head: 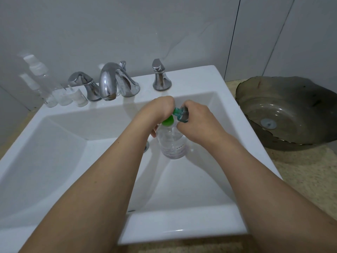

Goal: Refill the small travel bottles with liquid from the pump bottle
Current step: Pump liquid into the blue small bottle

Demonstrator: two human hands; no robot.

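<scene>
Over the sink (209,79), left hand (160,110) grips near-empty pump bottle (172,141); right hand (197,121) grips travel bottle (182,114).

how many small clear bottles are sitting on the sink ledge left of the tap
3 small clear bottles, as far as the blur allows, in a row on the ledge left of the faucet: left, middle, right. Wall reflections above may mislead.

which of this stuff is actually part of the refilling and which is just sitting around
In use: pump bottle, small teal travel bottle, left hand, right hand, clear travel bottles on the sink ledge.

Lying about: faucet, glass bowl, sink.
</scene>
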